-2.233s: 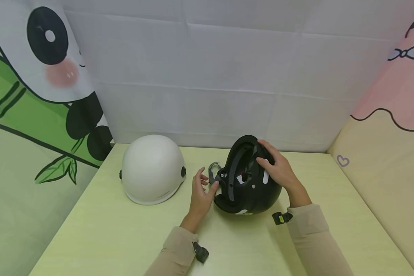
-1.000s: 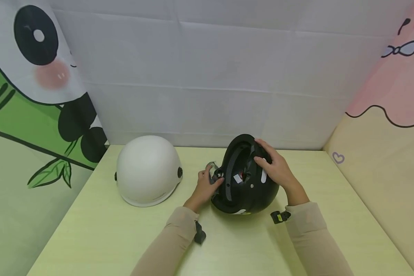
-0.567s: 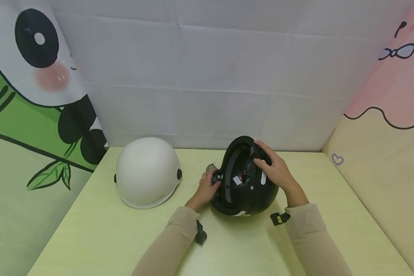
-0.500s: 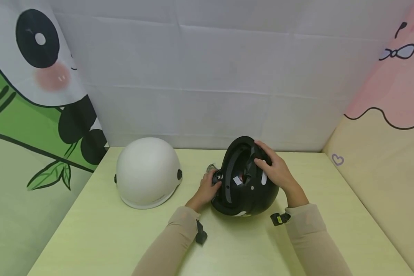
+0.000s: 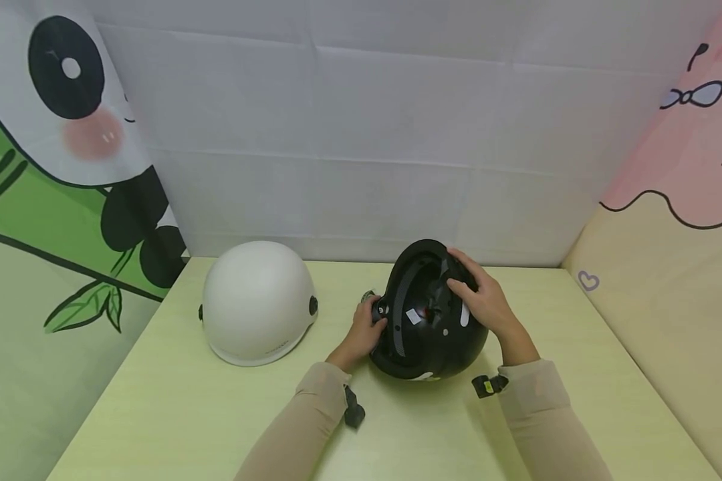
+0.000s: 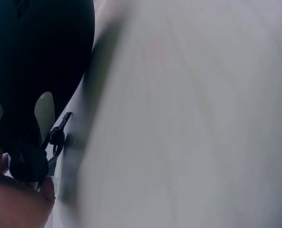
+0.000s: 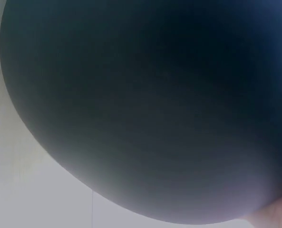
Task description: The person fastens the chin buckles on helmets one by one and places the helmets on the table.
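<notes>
A black helmet [image 5: 445,354] lies tipped on its side in the head view, its hollow facing up and left, with a small white label [image 5: 413,316] inside. My left hand [image 5: 364,334] grips the helmet's left edge, thumb in front and fingers partly hidden behind. Up close in the left wrist view, that hand [image 6: 17,204] pinches a round dark part of the helmet [image 6: 29,164] beside a dark strap [image 6: 57,137]. My right hand [image 5: 487,300] holds the upper right rim, thumb at the opening. The helmet's shell [image 7: 131,95] fills most of the right wrist view.
A white helmet [image 5: 255,304] with black side knobs stands dome up on the pale yellow table [image 5: 186,414], left of the black one. A white cloth wall [image 5: 361,120] rises behind the table. Printed cartoon panels flank both sides.
My left hand has moved right and closed on the black helmet's left edge, covering most of the loose strap there. My right hand keeps its hold; the helmet has barely shifted.
</notes>
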`<state>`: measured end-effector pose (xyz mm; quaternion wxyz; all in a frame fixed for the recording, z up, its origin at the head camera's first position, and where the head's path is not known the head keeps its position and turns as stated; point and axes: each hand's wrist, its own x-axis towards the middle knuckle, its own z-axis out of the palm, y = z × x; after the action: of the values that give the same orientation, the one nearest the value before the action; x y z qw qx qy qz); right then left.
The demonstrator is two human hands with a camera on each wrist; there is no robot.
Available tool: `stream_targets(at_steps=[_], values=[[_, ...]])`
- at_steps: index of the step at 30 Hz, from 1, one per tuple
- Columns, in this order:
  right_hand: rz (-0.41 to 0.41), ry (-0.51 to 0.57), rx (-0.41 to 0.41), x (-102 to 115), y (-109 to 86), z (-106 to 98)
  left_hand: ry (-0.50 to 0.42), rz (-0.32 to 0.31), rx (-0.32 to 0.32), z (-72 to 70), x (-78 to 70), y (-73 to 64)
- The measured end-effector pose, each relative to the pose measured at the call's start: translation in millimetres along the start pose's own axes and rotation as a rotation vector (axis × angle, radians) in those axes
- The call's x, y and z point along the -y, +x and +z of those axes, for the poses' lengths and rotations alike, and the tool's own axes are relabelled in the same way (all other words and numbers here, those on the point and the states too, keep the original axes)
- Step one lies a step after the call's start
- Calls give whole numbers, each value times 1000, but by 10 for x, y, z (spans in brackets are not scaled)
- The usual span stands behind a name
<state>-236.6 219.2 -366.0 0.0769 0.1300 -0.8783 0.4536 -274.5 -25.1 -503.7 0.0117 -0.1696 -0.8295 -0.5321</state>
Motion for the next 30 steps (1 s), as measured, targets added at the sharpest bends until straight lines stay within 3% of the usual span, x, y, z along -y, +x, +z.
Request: stream_targets(at_steps=[6,17,25,30], values=[[-1,53,-12,-46,-33,-9,17,20,-21,-30,-27,-17],[-52,247,-33,-188,-38,5,-5,44,-76,-121,-101,-75],[-39,340,-35,-272,-85,-9,-20,19,-57,-151,-120,-117],[-25,458,-43,-347,-124,-37,-16,36,-39,-170,-136,-163]])
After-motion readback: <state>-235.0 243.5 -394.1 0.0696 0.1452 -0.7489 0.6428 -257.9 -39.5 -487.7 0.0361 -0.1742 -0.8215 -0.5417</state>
